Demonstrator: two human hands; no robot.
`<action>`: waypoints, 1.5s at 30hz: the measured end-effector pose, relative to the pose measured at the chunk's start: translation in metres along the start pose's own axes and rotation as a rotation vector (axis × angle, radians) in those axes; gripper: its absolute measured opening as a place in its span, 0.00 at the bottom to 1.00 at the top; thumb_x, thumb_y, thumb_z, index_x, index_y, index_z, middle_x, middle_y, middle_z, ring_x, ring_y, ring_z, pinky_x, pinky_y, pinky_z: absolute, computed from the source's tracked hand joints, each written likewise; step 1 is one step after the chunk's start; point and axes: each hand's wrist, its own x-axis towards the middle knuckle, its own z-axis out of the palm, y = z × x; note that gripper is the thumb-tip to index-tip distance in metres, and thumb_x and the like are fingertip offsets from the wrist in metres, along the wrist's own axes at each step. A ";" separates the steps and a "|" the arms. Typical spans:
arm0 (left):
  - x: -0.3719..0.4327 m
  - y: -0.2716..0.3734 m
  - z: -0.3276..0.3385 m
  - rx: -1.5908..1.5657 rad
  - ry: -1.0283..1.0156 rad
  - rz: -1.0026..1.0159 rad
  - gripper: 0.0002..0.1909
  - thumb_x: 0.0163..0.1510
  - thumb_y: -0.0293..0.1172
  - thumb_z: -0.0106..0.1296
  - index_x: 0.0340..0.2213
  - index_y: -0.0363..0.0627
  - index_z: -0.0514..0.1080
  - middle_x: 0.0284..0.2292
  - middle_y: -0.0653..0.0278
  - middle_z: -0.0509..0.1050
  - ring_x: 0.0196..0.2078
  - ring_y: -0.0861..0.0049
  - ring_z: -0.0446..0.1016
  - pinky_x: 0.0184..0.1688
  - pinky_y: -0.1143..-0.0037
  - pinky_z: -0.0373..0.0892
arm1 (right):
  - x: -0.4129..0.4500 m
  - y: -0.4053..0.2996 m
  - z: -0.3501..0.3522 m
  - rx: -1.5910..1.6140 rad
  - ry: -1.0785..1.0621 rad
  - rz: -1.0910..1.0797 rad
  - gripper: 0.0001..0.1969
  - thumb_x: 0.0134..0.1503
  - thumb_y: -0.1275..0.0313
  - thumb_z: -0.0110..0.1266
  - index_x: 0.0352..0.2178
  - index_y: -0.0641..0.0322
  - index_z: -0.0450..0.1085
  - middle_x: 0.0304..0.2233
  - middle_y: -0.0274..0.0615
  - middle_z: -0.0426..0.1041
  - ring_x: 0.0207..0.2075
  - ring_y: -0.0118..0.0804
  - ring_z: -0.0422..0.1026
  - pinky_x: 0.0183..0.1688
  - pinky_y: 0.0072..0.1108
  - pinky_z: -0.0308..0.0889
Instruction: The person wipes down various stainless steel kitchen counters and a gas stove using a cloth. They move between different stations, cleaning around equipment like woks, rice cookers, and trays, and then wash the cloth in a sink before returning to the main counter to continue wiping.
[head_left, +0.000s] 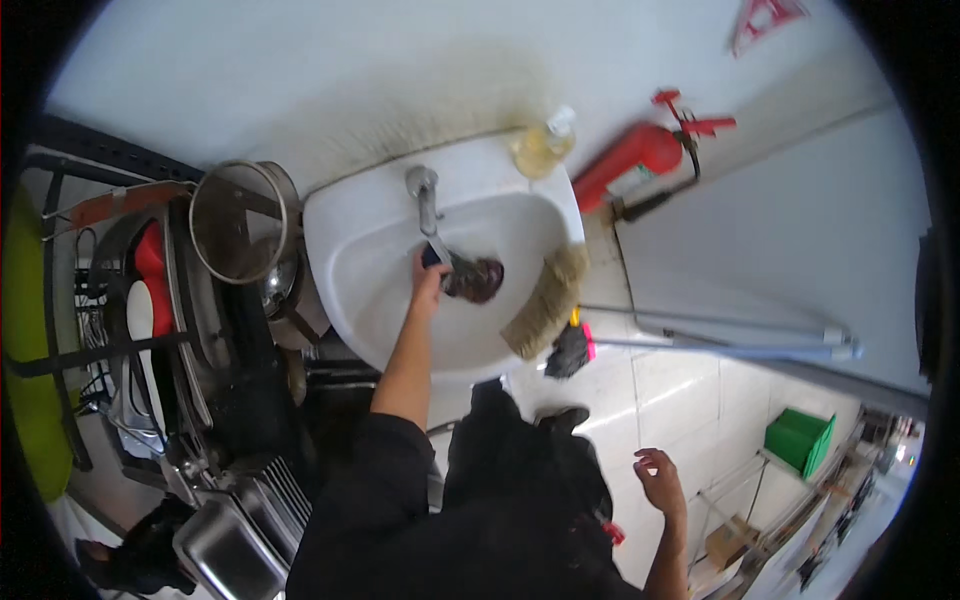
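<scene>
My left hand reaches into the white washbasin, just below the metal tap. Its fingers close around one end of a dark bundle, blurred, reddish-brown at its far end and greenish near the tap. What the bundle is I cannot make out. Water seems to run from the spout onto it. Over the basin's right rim lies a beige fibrous mop or brush head. Away from the basin, over the tiled floor, my right hand hangs with its fingers loosely apart and holds nothing.
A bottle of yellow liquid stands on the basin's back right corner. Beyond it is a red fire extinguisher. Long poles lean at the right. A rack with pans and utensils, a sieve and steel trays crowd the left.
</scene>
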 end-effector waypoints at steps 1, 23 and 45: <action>0.017 -0.012 -0.015 0.010 0.002 0.131 0.33 0.43 0.22 0.55 0.53 0.47 0.64 0.39 0.63 0.73 0.36 0.74 0.71 0.31 0.68 0.67 | 0.030 -0.021 0.008 0.055 -0.006 -0.072 0.11 0.55 0.74 0.58 0.40 0.63 0.73 0.33 0.46 0.75 0.35 0.40 0.76 0.38 0.28 0.71; -0.044 -0.002 -0.075 0.253 -0.068 0.061 0.22 0.59 0.35 0.54 0.55 0.52 0.66 0.41 0.62 0.74 0.37 0.73 0.75 0.40 0.70 0.75 | 0.350 -0.299 0.259 1.349 -1.022 0.167 0.22 0.62 0.53 0.50 0.46 0.60 0.70 0.39 0.40 0.76 0.38 0.37 0.76 0.40 0.30 0.73; -0.018 0.011 0.010 0.012 -0.325 0.225 0.16 0.58 0.36 0.57 0.45 0.44 0.71 0.30 0.71 0.73 0.33 0.84 0.71 0.35 0.77 0.70 | 0.390 -0.265 0.219 0.670 -0.522 -0.270 0.19 0.58 0.65 0.57 0.48 0.66 0.70 0.40 0.36 0.75 0.41 0.29 0.72 0.45 0.23 0.68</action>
